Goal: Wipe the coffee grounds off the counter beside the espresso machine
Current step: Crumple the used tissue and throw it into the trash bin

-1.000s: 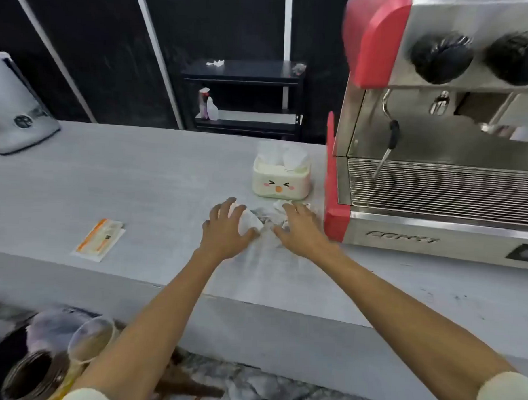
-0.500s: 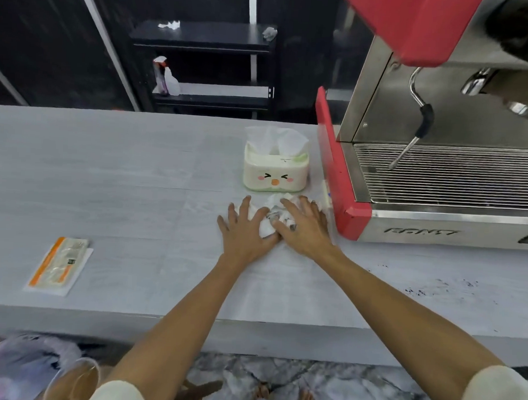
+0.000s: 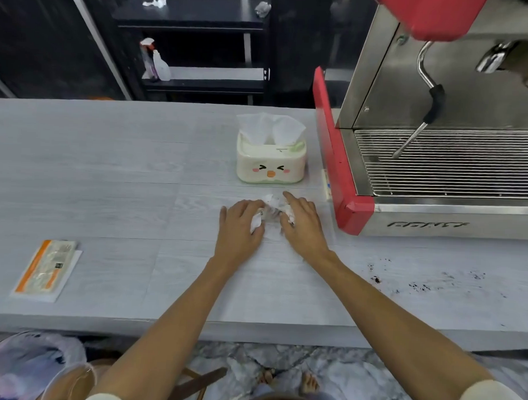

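A crumpled white tissue (image 3: 270, 210) lies on the grey counter (image 3: 108, 170), just left of the red-and-steel espresso machine (image 3: 437, 164). My left hand (image 3: 239, 226) and my right hand (image 3: 303, 226) press on it from either side, fingers curled over its edges. The bunched paper shows between the two hands. Dark coffee grounds (image 3: 418, 280) speckle the counter in front of the machine, to the right of my right forearm.
A cream tissue box (image 3: 270, 161) with a duck face stands just behind my hands. An orange-and-white packet (image 3: 46, 270) lies at the counter's front left. A black shelf with a spray bottle (image 3: 159, 64) stands behind the counter. A bin with a plastic bag (image 3: 26, 362) sits below.
Both hands have closed in from flat and spread, gathering the tissue into a tighter wad between them. The camera has tilted down and come closer.
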{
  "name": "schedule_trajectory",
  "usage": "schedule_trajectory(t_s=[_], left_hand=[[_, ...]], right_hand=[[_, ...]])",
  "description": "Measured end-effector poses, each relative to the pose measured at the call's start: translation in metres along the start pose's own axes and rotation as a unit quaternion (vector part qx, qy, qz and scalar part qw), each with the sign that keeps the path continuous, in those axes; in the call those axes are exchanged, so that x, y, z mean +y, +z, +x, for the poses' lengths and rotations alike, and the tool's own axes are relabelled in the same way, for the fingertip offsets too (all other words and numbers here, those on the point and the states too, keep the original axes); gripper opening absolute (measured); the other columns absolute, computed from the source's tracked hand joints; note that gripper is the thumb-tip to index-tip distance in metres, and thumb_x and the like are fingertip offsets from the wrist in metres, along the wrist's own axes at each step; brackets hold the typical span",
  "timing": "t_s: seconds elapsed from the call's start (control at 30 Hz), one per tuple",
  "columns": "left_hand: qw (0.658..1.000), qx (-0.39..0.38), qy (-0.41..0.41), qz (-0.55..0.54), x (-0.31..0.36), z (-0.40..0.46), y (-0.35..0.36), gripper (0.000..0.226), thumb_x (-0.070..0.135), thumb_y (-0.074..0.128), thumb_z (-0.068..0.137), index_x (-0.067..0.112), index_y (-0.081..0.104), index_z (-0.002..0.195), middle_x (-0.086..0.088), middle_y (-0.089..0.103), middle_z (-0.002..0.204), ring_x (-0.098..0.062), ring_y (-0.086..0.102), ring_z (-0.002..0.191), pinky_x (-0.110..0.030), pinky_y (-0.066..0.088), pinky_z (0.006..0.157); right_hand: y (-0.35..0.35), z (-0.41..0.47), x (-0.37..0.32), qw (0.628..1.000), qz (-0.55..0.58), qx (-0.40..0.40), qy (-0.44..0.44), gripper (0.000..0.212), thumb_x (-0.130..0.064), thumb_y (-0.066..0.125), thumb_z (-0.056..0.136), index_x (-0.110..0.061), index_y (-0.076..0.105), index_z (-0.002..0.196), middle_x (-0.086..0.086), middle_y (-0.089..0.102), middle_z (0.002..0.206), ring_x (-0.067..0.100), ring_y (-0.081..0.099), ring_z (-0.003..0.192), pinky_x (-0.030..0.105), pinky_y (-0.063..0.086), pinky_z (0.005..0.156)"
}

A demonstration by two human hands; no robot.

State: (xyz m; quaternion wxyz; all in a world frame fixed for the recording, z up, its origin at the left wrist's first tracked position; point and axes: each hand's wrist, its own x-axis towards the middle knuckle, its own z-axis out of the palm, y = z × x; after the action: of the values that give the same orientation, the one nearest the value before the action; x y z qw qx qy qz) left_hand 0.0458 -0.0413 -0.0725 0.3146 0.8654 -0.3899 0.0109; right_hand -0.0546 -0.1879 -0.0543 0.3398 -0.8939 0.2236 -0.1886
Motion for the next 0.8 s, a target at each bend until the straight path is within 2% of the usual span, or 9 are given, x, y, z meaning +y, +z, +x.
schedule_trajectory(t_s=[0.1,0.17,0.23,0.37,0.47,0.53,0.6,0.67,0.8], left_hand=[[1.0,-0.006,0.006,-0.011,0.001,-0.002,0.002,0.054,0.026,0.043,0.086,0.033,0.051,0.139,0.003,0.059,0.129,-0.02,0.053,0.121,-0.06,0.035,0.105],[1.0,0.003,0.006,-0.023,0.002,-0.003,0.001,0.05,0.021,0.044,0.085,0.031,0.059,0.131,-0.001,0.058,0.128,-0.022,0.054,0.118,-0.058,0.037,0.104],[1.0,0.011,0.0,-0.03,0.003,-0.004,0.0,0.042,0.022,0.043,0.084,0.026,0.067,0.118,-0.005,0.058,0.13,-0.025,0.055,0.118,-0.057,0.037,0.103],[0.999,0.008,-0.012,-0.032,0.006,-0.008,-0.003,0.038,0.032,0.046,0.085,0.021,0.072,0.111,-0.008,0.059,0.133,-0.026,0.054,0.124,-0.054,0.035,0.107],[0.999,-0.001,-0.017,-0.039,0.011,-0.013,-0.009,0.044,0.043,0.046,0.087,0.02,0.072,0.114,-0.006,0.057,0.136,-0.023,0.051,0.127,-0.048,0.03,0.113],[1.0,0.001,-0.006,-0.027,0.012,-0.015,-0.009,0.046,0.054,0.051,0.088,0.022,0.072,0.114,-0.006,0.059,0.135,-0.021,0.051,0.128,-0.05,0.031,0.112],[1.0,0.005,-0.01,-0.01,0.012,-0.018,-0.006,0.05,0.065,0.056,0.086,0.025,0.071,0.113,-0.004,0.059,0.134,-0.021,0.051,0.13,-0.052,0.033,0.111],[1.0,0.011,-0.02,-0.001,0.015,-0.02,-0.003,0.052,0.067,0.06,0.084,0.024,0.07,0.113,-0.004,0.059,0.134,-0.022,0.051,0.13,-0.051,0.033,0.112],[0.999,0.041,-0.017,-0.011,0.018,-0.024,0.001,0.039,0.05,0.062,0.089,0.019,0.071,0.111,-0.004,0.064,0.125,-0.023,0.057,0.119,-0.048,0.041,0.105]], right_hand=[[0.004,-0.001,0.001,1.0,-0.01,0.021,-0.008,0.035,-0.017,0.055,0.093,-0.01,0.059,0.127,0.006,0.054,0.103,0.022,0.044,0.099,0.04,0.044,0.089],[0.004,-0.003,0.002,0.999,-0.017,0.037,-0.008,0.028,-0.021,0.053,0.092,-0.008,0.065,0.115,0.006,0.051,0.098,0.023,0.044,0.094,0.043,0.045,0.084],[0.002,-0.004,0.002,0.999,-0.032,0.035,-0.016,0.032,-0.027,0.049,0.091,-0.006,0.066,0.109,0.006,0.05,0.101,0.023,0.045,0.094,0.043,0.045,0.083],[-0.01,-0.008,0.004,0.997,-0.061,-0.011,-0.054,0.051,-0.035,0.033,0.089,-0.007,0.057,0.123,0.005,0.054,0.122,0.024,0.049,0.109,0.043,0.041,0.096],[-0.015,-0.015,0.013,0.993,-0.057,-0.045,-0.089,0.05,-0.03,0.033,0.093,-0.016,0.044,0.139,0.0,0.047,0.141,0.02,0.04,0.13,0.044,0.033,0.106],[-0.014,-0.021,0.017,0.994,-0.037,-0.06,-0.089,0.05,-0.037,0.035,0.095,-0.02,0.044,0.141,-0.002,0.043,0.146,0.017,0.033,0.137,0.044,0.03,0.111],[-0.011,-0.027,0.018,0.994,-0.041,-0.061,-0.079,0.054,-0.046,0.038,0.093,-0.023,0.044,0.141,-0.003,0.042,0.148,0.015,0.031,0.139,0.043,0.027,0.113],[-0.007,-0.033,0.016,0.991,-0.086,-0.042,-0.09,0.056,-0.048,0.04,0.091,-0.023,0.043,0.141,-0.004,0.043,0.146,0.017,0.034,0.137,0.045,0.029,0.111],[0.0,-0.038,0.011,0.986,-0.131,0.001,-0.1,0.053,-0.047,0.049,0.09,-0.022,0.049,0.137,-0.003,0.054,0.133,0.02,0.045,0.124,0.045,0.034,0.106]])
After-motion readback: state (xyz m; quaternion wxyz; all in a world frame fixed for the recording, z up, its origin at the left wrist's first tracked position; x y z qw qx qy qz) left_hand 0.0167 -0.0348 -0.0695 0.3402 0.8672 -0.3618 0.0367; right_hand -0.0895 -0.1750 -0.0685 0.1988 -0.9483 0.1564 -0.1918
